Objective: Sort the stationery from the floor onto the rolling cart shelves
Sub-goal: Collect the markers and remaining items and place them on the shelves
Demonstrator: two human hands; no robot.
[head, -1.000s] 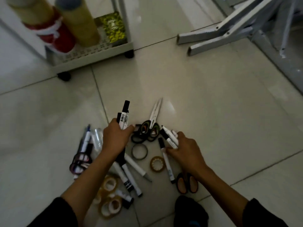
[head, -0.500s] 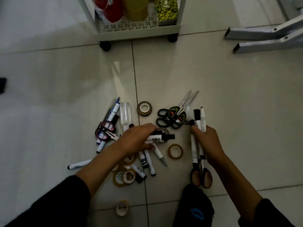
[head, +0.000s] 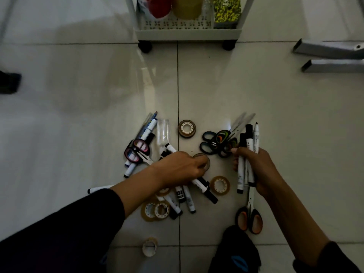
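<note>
Stationery lies scattered on the tiled floor (head: 256,95) in front of the rolling cart (head: 188,33), well apart from it. At the far left of the pile, a white marker (head: 96,189) lies alone beside the left sleeve. Next come red-handled scissors (head: 137,150) lying across several pens (head: 147,129), with a clear tube (head: 163,133) just beside them. The left hand (head: 181,168) reaches down into the middle of the pile, fingers curled around a black-capped marker (head: 204,189); whether the grip is complete cannot be told. Loose markers (head: 183,201) and two overlapping tape rolls (head: 155,210) lie beneath the forearm, and a further tape roll (head: 150,246) lies nearer the person. A dark tape roll (head: 187,128) and a tan tape roll (head: 219,185) sit mid-pile. To the right, stacked scissors (head: 218,143) lie on the tile. The right hand (head: 256,166) grips a bundle of markers (head: 248,154) held upright. Orange-handled scissors (head: 249,219) lie below that hand.

Progress assessment: the cart's bottom shelf already holds rolls and a yellow-patterned packet (head: 226,12). Most items remain on the floor; markers are being gathered, and scissors and tape are not yet collected.
</note>
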